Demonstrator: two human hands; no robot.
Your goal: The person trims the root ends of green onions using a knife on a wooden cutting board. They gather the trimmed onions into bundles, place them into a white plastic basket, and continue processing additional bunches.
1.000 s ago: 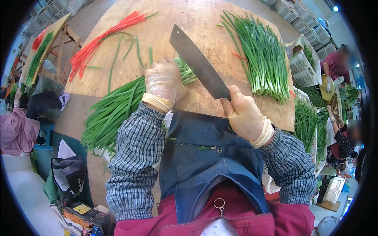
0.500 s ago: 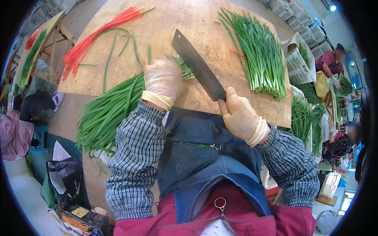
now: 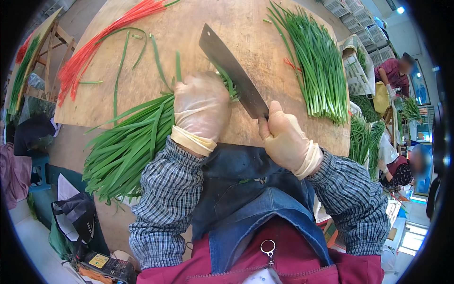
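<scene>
Left hand (image 3: 201, 111) presses the chive bunch (image 3: 127, 146) at frame centre-left, right hand (image 3: 283, 137) grips the cleaver (image 3: 231, 71) on its ends — trimmed pile (image 3: 314, 61) upper right, approx. half left.

Matt wooden board (image 3: 142, 102), dull metal cleaver (image 3: 231, 71)

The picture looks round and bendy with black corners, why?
Head view: a fisheye lens bends the wooden board's straight edges toward the rim and leaves the corners black; the middle, with the knife and left hand, stays sharp; a lamp glares at top right.
</scene>
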